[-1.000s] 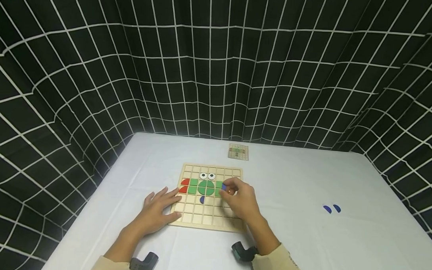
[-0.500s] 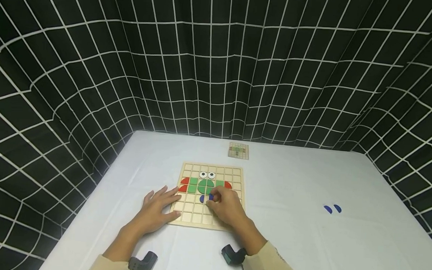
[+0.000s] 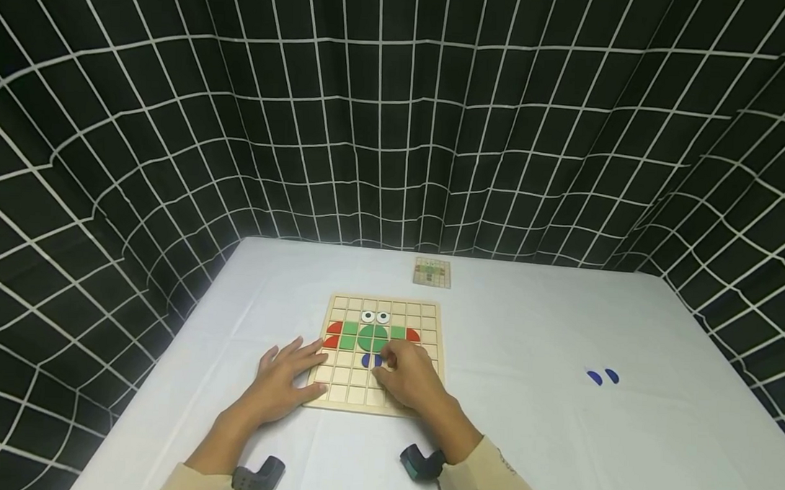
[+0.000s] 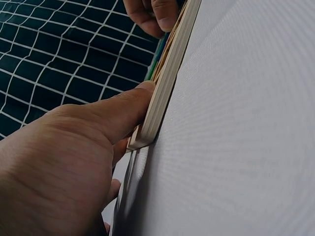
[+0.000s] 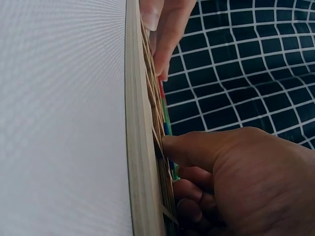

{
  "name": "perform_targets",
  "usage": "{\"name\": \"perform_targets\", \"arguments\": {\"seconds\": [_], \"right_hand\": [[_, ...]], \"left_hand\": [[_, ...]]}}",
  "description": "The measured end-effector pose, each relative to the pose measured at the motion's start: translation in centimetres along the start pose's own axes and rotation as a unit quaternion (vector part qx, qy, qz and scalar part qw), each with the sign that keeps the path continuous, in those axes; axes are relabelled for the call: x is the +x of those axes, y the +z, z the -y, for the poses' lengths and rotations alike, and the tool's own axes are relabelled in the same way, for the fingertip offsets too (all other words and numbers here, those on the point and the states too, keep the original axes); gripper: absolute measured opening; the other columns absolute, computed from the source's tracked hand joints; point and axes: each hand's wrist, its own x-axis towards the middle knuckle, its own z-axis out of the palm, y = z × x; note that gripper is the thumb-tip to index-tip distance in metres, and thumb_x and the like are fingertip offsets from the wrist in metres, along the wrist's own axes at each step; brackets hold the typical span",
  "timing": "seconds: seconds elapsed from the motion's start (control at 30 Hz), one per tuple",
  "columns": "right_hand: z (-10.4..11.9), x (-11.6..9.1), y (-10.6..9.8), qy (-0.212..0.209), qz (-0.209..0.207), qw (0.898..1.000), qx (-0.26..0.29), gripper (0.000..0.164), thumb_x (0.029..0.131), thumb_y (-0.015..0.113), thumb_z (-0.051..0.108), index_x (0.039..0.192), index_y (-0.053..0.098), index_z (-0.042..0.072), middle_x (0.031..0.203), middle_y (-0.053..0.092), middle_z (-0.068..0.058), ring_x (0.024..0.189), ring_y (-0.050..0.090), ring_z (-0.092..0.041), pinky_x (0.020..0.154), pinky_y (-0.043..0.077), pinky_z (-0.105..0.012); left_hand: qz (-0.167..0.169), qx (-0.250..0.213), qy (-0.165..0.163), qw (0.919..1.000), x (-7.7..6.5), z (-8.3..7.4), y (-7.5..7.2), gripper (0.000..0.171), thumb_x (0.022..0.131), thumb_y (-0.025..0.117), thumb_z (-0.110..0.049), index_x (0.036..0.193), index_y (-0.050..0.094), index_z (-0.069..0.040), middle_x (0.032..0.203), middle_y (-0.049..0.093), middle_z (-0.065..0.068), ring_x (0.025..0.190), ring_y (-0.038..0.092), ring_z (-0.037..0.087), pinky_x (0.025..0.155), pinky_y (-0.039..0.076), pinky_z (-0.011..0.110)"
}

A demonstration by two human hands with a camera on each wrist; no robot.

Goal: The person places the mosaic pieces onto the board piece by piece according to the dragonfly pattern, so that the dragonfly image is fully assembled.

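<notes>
On the table lies a wooden grid board [image 3: 355,396] with red, green and blue flat pieces and two eye pieces. My left hand [image 3: 284,382] rests with spread fingers on the board's left edge; its thumb touches the edge in the left wrist view. Below the green circle [image 3: 373,338], my right hand [image 3: 410,375] pinches a blue half-disc piece [image 3: 378,360] with thumb and curled fingers, level with the board surface. Another blue half-disc [image 3: 365,360] sits in the cell just left of it. The right hand hides part of the board.
Two loose blue half-discs [image 3: 595,377] lie on the white tablecloth [image 3: 522,422] at the right. A small pattern card [image 3: 433,272] stands behind the board. Black curtains with white grid lines [image 3: 409,130] surround the table's back and sides.
The right hand has moved left and down from beside the right green squares, bringing the blue half-disc into the cell beside the other one. The left hand stays in place.
</notes>
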Motion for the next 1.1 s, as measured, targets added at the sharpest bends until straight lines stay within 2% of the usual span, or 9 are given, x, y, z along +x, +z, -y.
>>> {"name": "perform_targets", "arguments": {"seconds": [0.47,0.6,0.7,0.83,1.0,1.1], "right_hand": [[0.2,-0.3,-0.3,-0.008,0.005,1.0,-0.004,0.011,0.08,0.074,0.019,0.087,0.071,0.01,0.078,0.055,0.007,0.072,0.051,-0.012,0.062,0.047,-0.028],[0.0,-0.4,-1.1,-0.024,-0.004,1.0,0.012,0.011,0.08,0.072,0.016,0.088,0.072,0.009,0.077,0.055,0.007,0.071,0.051,-0.011,0.061,0.047,-0.027],[0.2,-0.3,-2.8,-0.055,-0.022,0.997,0.041,0.01,0.08,0.072,0.013,0.089,0.072,0.007,0.075,0.056,0.007,0.069,0.052,-0.012,0.059,0.047,-0.027],[0.6,0.0,-6.4,-0.095,-0.054,0.992,0.066,0.008,0.079,0.074,0.008,0.087,0.071,0.009,0.075,0.058,0.007,0.07,0.054,-0.017,0.061,0.047,-0.03],[0.7,-0.3,-11.4,-0.115,-0.093,0.988,0.042,0.013,0.079,0.076,0.009,0.091,0.071,0.01,0.08,0.061,0.004,0.072,0.054,-0.021,0.063,0.045,-0.034],[0.4,-0.8,-14.0,-0.127,-0.112,0.985,0.015,0.016,0.08,0.077,0.01,0.095,0.071,0.009,0.082,0.062,0.002,0.072,0.052,-0.018,0.062,0.045,-0.035]], "left_hand": [[-0.013,-0.002,0.01,0.9999,-0.1,0.1,0.0,0.056,0.082,0.074,-0.042,0.128,0.063,-0.013,0.147,0.044,0.002,0.14,0.025,0.036,0.109,0.002,0.061],[-0.015,-0.005,0.012,0.9998,-0.1,0.1,0.2,0.055,0.081,0.075,-0.041,0.128,0.064,-0.013,0.146,0.044,0.002,0.14,0.026,0.035,0.109,0.002,0.06],[-0.014,-0.009,0.01,0.9998,-0.1,0.2,0.3,0.055,0.081,0.075,-0.04,0.128,0.063,-0.015,0.147,0.044,0.002,0.14,0.025,0.034,0.11,0.001,0.059],[-0.018,-0.008,0.012,0.9997,-0.1,0.3,0.4,0.055,0.081,0.075,-0.041,0.128,0.063,-0.015,0.147,0.044,0.002,0.14,0.025,0.035,0.109,0.002,0.06],[-0.012,-0.005,0.01,0.9999,-0.1,0.3,0.4,0.056,0.082,0.073,-0.043,0.129,0.063,-0.014,0.147,0.044,0.001,0.14,0.025,0.035,0.109,0.003,0.06],[-0.008,-0.003,0.01,0.9999,-0.1,0.3,0.3,0.056,0.083,0.073,-0.044,0.129,0.063,-0.014,0.147,0.044,0.001,0.141,0.024,0.034,0.109,0.003,0.06]]}}
